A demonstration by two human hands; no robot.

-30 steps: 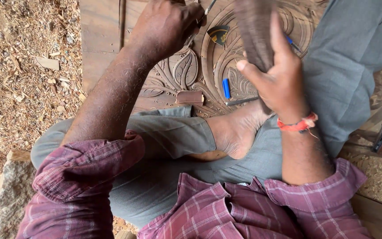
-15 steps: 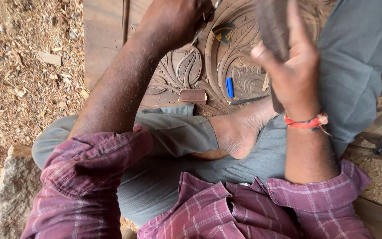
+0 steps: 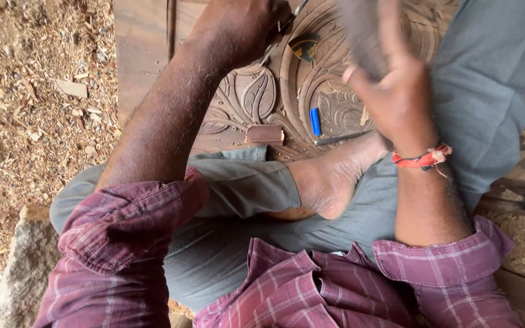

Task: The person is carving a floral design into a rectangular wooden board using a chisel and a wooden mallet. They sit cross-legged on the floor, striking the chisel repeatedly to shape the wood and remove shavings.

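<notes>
1. While the left hand (image 3: 241, 27) stays clenched round a thin metal chisel (image 3: 277, 37), its tip resting on the carved wood panel (image 3: 262, 100), the right hand (image 3: 396, 91) has risen compared with a second ago. It now sits higher and nearer the top edge of the view.
2. Right hand: fingers wrapped round a dark, blurred mallet (image 3: 360, 30), grasped firmly. The blur suggests it is mid-swing. Judgement: a striking stroke on the chisel head is in progress, so carving goes on at the same spot.
3. Left hand: hardly shifted across the three pictures. The chisel stays angled toward the leaf pattern just below that hand.
4. Between the two hands, on the panel: a small dark wedge-shaped piece (image 3: 305, 45). Below the right hand, a blue pen-like stick (image 3: 315, 120) and a slim metal tool (image 3: 341, 138) lie flat, apart from each other.
5. Below the left hand: a small reddish block (image 3: 264, 133) at the panel's near edge, unmoved.
6. Nearer the body: a bare foot (image 3: 329, 179) rests against the panel. An orange-red thread band (image 3: 420, 159) circles the right wrist.
7. Left of the left arm: ground (image 3: 37, 109) strewn with wood shavings.
</notes>
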